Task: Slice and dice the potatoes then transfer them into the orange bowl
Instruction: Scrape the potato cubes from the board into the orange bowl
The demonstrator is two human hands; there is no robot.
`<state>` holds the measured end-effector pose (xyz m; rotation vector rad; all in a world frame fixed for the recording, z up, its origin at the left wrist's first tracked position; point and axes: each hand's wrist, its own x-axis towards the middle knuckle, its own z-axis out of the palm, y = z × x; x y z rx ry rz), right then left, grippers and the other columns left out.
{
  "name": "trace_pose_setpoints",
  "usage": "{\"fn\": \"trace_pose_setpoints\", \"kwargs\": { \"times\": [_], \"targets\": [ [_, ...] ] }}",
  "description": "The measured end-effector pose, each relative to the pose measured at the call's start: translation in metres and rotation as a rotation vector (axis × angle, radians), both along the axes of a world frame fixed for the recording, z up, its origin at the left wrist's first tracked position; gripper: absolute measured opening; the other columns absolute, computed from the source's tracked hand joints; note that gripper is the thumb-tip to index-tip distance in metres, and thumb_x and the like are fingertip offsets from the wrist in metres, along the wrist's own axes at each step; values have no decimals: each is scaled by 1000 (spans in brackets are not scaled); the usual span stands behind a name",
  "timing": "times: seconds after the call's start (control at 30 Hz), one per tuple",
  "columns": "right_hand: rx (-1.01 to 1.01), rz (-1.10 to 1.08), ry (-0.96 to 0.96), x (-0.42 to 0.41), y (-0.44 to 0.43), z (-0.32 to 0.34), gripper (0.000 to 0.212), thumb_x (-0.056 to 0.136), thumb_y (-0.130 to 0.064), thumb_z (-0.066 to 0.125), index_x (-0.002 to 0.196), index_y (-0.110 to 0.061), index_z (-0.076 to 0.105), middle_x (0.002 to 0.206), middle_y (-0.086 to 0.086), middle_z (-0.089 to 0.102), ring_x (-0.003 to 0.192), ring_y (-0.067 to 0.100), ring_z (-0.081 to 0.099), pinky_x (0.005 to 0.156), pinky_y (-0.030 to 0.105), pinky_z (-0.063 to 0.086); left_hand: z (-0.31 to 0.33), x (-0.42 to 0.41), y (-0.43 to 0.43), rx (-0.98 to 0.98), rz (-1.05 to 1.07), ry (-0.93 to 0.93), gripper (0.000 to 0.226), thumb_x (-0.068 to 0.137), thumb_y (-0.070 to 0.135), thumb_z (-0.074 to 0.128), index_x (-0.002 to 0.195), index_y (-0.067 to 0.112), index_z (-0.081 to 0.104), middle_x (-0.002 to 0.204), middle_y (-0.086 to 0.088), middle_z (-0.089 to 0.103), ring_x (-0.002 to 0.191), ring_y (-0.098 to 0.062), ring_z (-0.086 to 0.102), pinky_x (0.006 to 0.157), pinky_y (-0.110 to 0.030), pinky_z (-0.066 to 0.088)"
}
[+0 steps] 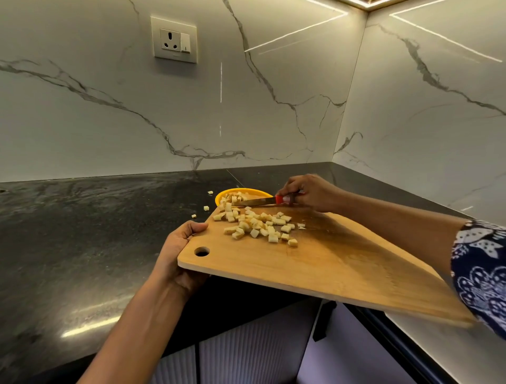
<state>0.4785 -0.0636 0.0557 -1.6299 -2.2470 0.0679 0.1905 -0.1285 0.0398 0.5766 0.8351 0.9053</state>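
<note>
— How is the light behaving?
— Strip lights [356, 3] overhead are glaring off the marble wall [273, 82] and streaking the dark counter [82, 329].
— And sharpness?
— The near corner of the board [410, 287] I'm holding is blurring, and the frame edges are bending.

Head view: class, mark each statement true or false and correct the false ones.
1. The left hand grips the cutting board near its hole. True.
2. The right hand holds a spoon. False: it grips a red-handled knife.
3. The knife's blade points toward the orange bowl. True.
4. Every potato cube is inside the orange bowl. False: most potato cubes lie on the board, a few on the counter.
</note>
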Motion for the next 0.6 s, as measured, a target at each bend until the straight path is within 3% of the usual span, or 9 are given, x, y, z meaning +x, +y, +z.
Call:
{"fn": "trace_pose_setpoints", "kwargs": {
  "times": [0.13,0.3,0.43,0.53,0.6],
  "targets": [
    [34,-43,-7,-3,17,-2,28,91,-11,61,118,-8,67,105,1,61,93,9,51,71,7,37,-1,3,4,-9,-10,5,23,94,13,40,75,5,49,37,-8,50,28,-18,51,28,-21,41],
    [32,-110,-11,-1,33,-1,30,90,-11,63,119,-5,66,106,6,63,97,17,53,81,22,40,-1,7,7,25,5,15,26,95,10,39,73,4,49,36,-8,50,27,-17,51,27,-20,39],
    [69,-117,16,-2,35,1,29,89,-11,64,118,-6,67,106,9,64,96,21,54,77,20,41,-3,9,9,44,9,16,26,96,9,38,72,6,48,35,-6,50,27,-16,49,28,-18,40],
    [83,-71,48,0,21,10,29,88,-10,64,117,-6,67,104,9,65,94,21,55,78,28,45,-4,11,12,69,24,10,29,96,6,36,70,6,47,33,-5,50,25,-13,48,25,-18,37],
    [67,-19,76,1,1,15,29,88,-8,64,116,-5,67,99,2,63,93,16,56,79,26,46,-6,10,13,60,14,-1,27,96,8,37,71,6,47,34,-6,50,26,-14,49,26,-19,39]
  ]
}}
